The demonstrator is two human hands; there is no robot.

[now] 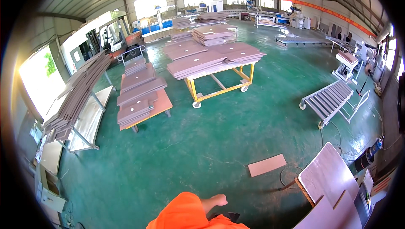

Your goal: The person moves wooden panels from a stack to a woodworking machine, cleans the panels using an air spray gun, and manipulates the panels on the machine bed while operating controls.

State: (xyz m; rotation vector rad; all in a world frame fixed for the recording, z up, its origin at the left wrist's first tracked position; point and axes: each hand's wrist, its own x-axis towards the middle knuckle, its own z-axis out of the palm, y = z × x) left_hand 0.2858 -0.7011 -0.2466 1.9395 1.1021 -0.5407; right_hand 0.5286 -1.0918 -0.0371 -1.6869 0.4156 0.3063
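My left hand (pixel 219 200) is low in the view, just below the middle, reaching out from a loose orange sleeve (pixel 181 212). It looks small and rounded, with the fingers curled in, and nothing shows in it. Green floor lies behind it. My right hand is out of sight. Closest on the right, a loose pinkish-brown board (pixel 267 165) lies flat on the floor. Farther right stands a table with a pale top (pixel 327 172), and brown panels (pixel 329 212) rest at its near end.
Stacks of brown panels lie on a yellow wheeled cart (pixel 221 94), a low orange-topped trolley (pixel 158 106) and a rack (pixel 90 121) at left. A roller conveyor (pixel 329 101) stands at right, with hoses and a blue-black canister (pixel 369 155) nearby. A forklift (pixel 114 37) is parked behind.
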